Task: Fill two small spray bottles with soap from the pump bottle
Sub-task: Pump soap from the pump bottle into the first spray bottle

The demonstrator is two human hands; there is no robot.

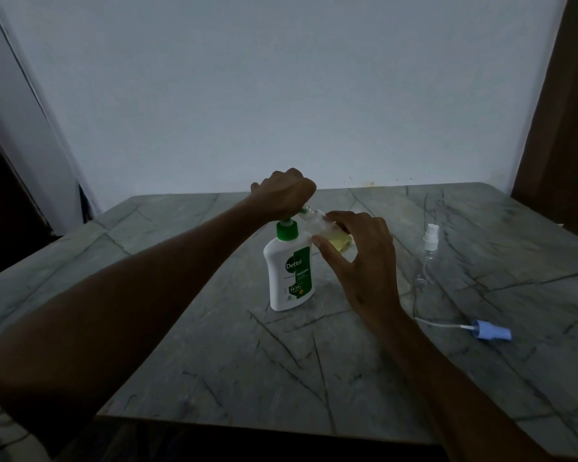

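Observation:
A white pump bottle (289, 271) with a green collar and green label stands upright mid-table. My left hand (286, 193) is closed over its pump head from above. My right hand (361, 258) holds a small clear spray bottle (327, 231) tilted, its open neck at the pump's nozzle; yellowish soap lies in its lower part. A second clear spray bottle (426, 258) with a white spray cap stands upright to the right. A loose blue spray cap (491, 331) with its thin dip tube lies on the table at the right front.
The grey marble-patterned table (214, 345) runs to a pale wall at the back. A dark wooden frame (568, 111) rises at the right, and a dark opening is at the far left.

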